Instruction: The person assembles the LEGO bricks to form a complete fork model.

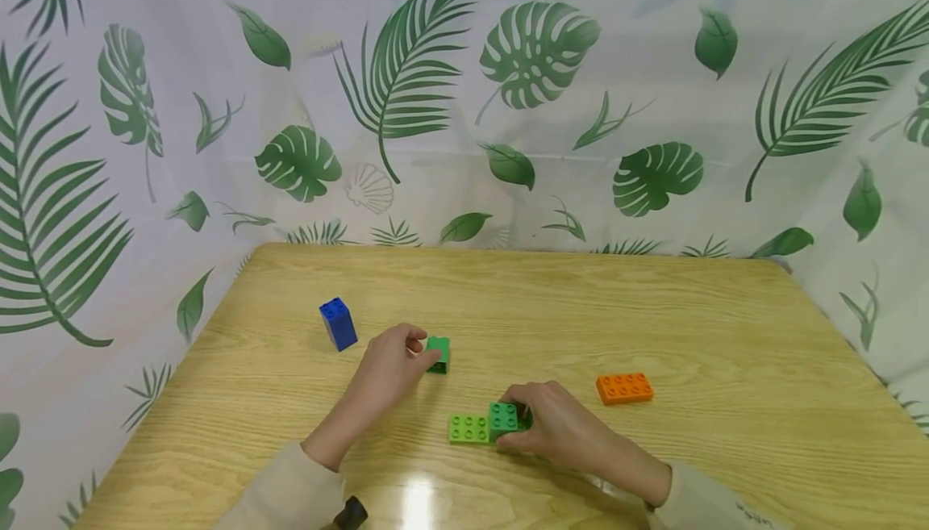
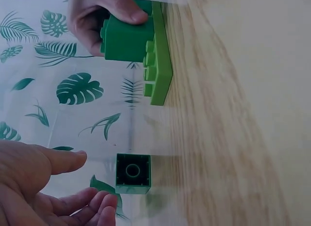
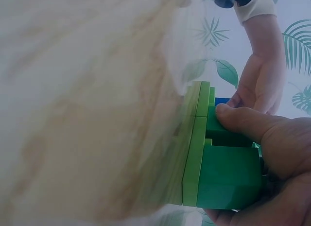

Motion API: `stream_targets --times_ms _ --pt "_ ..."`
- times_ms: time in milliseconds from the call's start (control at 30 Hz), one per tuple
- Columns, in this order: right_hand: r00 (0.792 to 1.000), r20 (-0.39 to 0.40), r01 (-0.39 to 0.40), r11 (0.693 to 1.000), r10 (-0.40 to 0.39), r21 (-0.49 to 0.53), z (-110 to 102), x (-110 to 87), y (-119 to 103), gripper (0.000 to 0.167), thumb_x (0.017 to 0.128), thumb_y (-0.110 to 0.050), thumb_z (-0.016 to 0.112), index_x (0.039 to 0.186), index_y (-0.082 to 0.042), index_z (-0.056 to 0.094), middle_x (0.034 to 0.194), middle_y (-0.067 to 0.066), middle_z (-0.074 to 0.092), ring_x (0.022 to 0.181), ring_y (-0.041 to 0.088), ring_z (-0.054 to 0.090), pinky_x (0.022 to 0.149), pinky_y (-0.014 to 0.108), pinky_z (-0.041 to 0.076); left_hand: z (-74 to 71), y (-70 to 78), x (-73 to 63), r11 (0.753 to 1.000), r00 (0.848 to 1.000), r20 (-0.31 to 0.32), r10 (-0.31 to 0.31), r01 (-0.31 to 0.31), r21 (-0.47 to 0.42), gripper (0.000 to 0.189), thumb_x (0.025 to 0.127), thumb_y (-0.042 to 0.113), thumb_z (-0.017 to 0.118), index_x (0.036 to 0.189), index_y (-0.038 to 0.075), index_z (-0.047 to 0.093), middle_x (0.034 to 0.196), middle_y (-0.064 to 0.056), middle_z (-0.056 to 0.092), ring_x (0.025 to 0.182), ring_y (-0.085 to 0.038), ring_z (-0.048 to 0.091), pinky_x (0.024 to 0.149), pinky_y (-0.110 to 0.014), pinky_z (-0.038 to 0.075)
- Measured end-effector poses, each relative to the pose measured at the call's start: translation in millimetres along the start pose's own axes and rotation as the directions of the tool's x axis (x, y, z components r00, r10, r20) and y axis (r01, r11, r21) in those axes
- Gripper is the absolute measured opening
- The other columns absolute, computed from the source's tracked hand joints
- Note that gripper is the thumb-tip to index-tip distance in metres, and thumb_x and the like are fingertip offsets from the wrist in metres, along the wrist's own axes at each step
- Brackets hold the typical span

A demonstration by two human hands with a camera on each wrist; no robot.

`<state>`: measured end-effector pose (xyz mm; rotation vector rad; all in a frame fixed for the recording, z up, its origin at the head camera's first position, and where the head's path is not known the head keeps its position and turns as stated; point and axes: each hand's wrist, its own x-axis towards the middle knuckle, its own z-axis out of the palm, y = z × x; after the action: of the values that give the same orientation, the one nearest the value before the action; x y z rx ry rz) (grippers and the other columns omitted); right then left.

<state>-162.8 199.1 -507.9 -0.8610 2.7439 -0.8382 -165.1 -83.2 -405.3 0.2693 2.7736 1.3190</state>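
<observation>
In the head view my right hand (image 1: 557, 427) grips a green toy building block (image 1: 503, 422), thumb on the near side and fingers on the far side. That block sits on light green low bricks (image 1: 464, 430), which lie flat on the table. The right wrist view shows a second green block (image 3: 233, 131) beside the gripped block (image 3: 228, 177), also on the light green bricks. My left hand (image 1: 392, 360) hovers beside a loose green block (image 1: 439, 344), thumb and fingers apart. In the left wrist view this loose block (image 2: 133, 188) lies on its side, its hollow underside showing.
A tall blue block (image 1: 339, 330) stands at the left rear of the wooden table (image 1: 544, 304). To the right of my right hand lies an orange brick (image 1: 625, 389) with several studs. A leaf-patterned cloth (image 1: 435, 94) hangs behind the table.
</observation>
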Motion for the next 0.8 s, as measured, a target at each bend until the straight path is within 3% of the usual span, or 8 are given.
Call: stream_targets --times_ms 200,333,467,600,800 --pt "1.000 0.002 0.010 1.000 -0.010 0.006 0 0.1 1 0.061 0.078 -0.070 0.077 0.112 -0.019 0.073 0.093 -0.021 0.067 0.081 -0.002 0.063 0.072 0.024 0.053 8.4 -2.2 10.8 0.997 0.997 0.033 -0.070 0.071 -0.016 0.050 0.100 0.028 0.071 0.135 -0.007 0.060 0.121 -0.019 0.066 0.109 -0.031 0.064 0.087 -0.046 0.056" --pt "1.000 0.006 0.008 1.000 -0.008 0.005 1 0.4 3 0.063 0.078 -0.070 0.077 0.113 -0.019 0.073 0.095 -0.020 0.068 0.083 -0.002 0.063 0.074 0.024 0.054 16.3 -2.7 17.5 0.992 0.992 0.041 -0.122 0.121 0.020 0.059 0.099 0.035 0.072 0.136 -0.009 0.058 0.121 -0.020 0.064 0.104 -0.029 0.063 0.084 -0.043 0.055" --pt "1.000 0.013 0.002 1.000 -0.002 0.003 2 0.3 3 0.064 0.078 -0.070 0.077 0.114 -0.018 0.073 0.098 -0.019 0.069 0.084 -0.003 0.063 0.076 0.025 0.055 21.0 -4.0 23.2 0.988 0.987 0.050 -0.150 0.147 0.049 0.060 0.098 0.038 0.073 0.131 -0.010 0.058 0.106 -0.016 0.063 0.085 -0.023 0.057 0.069 -0.035 0.050" --pt "1.000 0.017 -0.004 1.000 0.004 0.008 2 0.3 3 0.064 0.078 -0.070 0.078 0.114 -0.018 0.073 0.097 -0.019 0.069 0.084 -0.002 0.063 0.076 0.025 0.054 22.8 -6.5 27.1 0.986 0.985 0.059 -0.161 0.158 0.052 0.049 0.096 0.038 0.075 0.115 -0.005 0.063 0.085 -0.009 0.057 0.070 -0.019 0.051 0.058 -0.030 0.040" --pt "1.000 0.014 0.005 1.000 -0.005 0.009 2 0.9 3 0.064 0.078 -0.071 0.077 0.114 -0.018 0.073 0.097 -0.019 0.068 0.083 -0.003 0.063 0.074 0.024 0.054 21.0 -7.9 28.3 0.987 0.986 0.067 -0.154 0.151 0.049 0.031 0.095 0.031 0.076 0.096 0.003 0.063 0.076 -0.005 0.056 0.064 -0.015 0.050 0.054 -0.026 0.039"
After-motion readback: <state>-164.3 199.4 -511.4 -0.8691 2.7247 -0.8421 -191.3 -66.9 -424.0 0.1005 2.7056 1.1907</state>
